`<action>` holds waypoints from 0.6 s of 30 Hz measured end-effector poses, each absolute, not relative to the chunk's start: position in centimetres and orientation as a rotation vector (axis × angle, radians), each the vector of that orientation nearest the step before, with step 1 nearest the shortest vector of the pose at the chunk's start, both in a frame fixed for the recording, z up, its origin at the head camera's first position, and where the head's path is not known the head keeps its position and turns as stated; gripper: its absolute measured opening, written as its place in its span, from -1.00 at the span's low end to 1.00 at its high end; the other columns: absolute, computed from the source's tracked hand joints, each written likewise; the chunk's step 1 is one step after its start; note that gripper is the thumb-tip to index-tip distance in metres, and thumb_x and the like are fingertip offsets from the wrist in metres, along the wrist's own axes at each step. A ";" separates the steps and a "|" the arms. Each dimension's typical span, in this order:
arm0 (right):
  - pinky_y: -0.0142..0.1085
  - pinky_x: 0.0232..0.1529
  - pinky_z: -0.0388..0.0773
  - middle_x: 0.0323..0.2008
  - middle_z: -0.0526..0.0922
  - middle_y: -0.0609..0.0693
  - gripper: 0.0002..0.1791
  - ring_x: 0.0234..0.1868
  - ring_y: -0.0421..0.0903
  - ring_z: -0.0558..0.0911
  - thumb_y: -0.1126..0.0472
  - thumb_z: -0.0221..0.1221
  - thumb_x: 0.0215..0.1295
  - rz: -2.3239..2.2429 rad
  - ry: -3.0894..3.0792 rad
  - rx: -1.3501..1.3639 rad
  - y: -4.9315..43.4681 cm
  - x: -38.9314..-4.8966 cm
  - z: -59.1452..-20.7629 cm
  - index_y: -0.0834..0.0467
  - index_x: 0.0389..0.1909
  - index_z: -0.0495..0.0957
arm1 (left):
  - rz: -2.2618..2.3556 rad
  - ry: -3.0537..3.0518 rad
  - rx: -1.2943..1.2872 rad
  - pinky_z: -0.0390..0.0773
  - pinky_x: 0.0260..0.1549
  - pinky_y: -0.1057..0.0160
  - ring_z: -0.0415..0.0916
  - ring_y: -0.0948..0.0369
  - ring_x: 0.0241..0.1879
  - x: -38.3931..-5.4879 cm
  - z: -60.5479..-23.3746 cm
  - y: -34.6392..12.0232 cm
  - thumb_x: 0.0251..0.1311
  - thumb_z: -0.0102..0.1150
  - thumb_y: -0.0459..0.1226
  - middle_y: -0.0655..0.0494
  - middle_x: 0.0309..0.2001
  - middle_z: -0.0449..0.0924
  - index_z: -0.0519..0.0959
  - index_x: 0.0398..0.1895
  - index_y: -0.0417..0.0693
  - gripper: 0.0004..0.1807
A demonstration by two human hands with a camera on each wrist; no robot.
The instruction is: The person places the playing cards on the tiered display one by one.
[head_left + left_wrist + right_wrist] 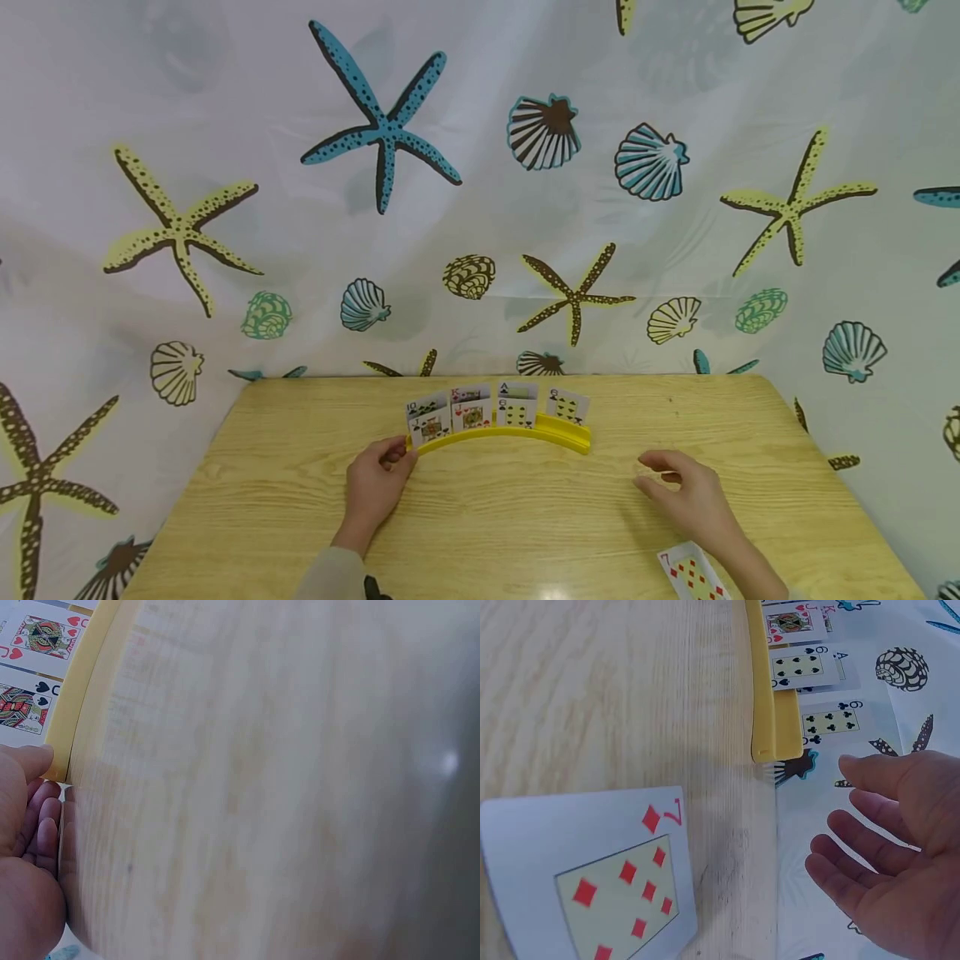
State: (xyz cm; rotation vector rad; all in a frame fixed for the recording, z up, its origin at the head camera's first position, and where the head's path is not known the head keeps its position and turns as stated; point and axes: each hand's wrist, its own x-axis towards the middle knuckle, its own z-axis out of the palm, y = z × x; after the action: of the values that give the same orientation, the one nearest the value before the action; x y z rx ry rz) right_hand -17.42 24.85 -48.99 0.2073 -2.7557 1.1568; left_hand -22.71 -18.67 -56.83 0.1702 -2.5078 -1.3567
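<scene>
A curved yellow card holder [480,432] stands on the table with several playing cards upright in two rows. In front are a jack of spades [431,428], a jack of hearts [472,416] and a six of spades [516,413]. A six of clubs [567,406] stands alone at the right end. My left hand [377,483] pinches the holder's left end, thumb on its front edge [63,742]. Off to the right, my right hand [692,493] is held above the table, fingers loosely bent and holding nothing. Near its forearm lies a seven of diamonds [693,575], face up.
The wooden table [525,517] reaches back to a white curtain [480,217] printed with starfish and shells. More curtain hangs along both sides. Behind the front cards stand a ten [420,406], a red king [470,392] and an ace [519,390].
</scene>
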 end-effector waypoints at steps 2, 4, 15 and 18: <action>0.00 0.13 0.68 0.08 0.78 0.11 -0.64 0.11 0.14 0.71 0.17 0.41 0.37 1.145 -2.775 0.192 25.4 -16.9 -49.1 0.22 0.11 0.70 | -1.350 -2.508 0.169 0.62 -0.08 0.20 0.67 0.05 -0.10 -22.7 -56.9 -18.7 0.35 0.39 -0.29 -0.12 -0.05 0.77 0.70 0.16 -0.27 -0.63; 0.00 0.14 0.67 0.09 0.77 0.11 -0.62 0.13 0.16 0.70 0.14 0.41 0.37 1.137 -2.805 0.178 26.0 -16.4 -49.3 0.22 0.12 0.70 | -1.344 -2.510 0.173 0.62 -0.08 0.19 0.67 0.05 -0.09 -22.7 -56.9 -18.7 0.35 0.40 -0.29 -0.12 -0.05 0.77 0.70 0.16 -0.27 -0.63; 0.20 0.21 0.59 0.31 0.60 0.18 -0.42 0.32 0.29 0.57 -0.06 0.41 0.36 1.161 -3.020 0.094 29.3 -14.2 -50.8 0.13 0.29 0.61 | -1.325 -2.484 0.153 0.64 -0.12 0.21 0.68 0.04 -0.13 -22.6 -56.8 -18.6 0.34 0.40 -0.29 -0.12 -0.09 0.77 0.72 0.13 -0.27 -0.65; 0.23 0.19 0.59 0.33 0.56 0.21 -0.35 0.32 0.32 0.55 -0.11 0.44 0.30 1.135 -3.077 0.070 30.1 -13.7 -51.2 0.13 0.32 0.60 | -1.328 -2.483 0.153 0.64 -0.11 0.22 0.68 0.03 -0.13 -22.6 -56.8 -18.6 0.33 0.41 -0.29 -0.11 -0.09 0.77 0.72 0.13 -0.26 -0.65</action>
State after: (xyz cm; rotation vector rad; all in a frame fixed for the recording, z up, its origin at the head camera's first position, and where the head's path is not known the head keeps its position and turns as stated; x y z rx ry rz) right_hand -13.71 30.15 -51.19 0.0702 -3.0769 1.1353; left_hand -22.62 -18.58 -56.82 0.1530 -2.4826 -1.3277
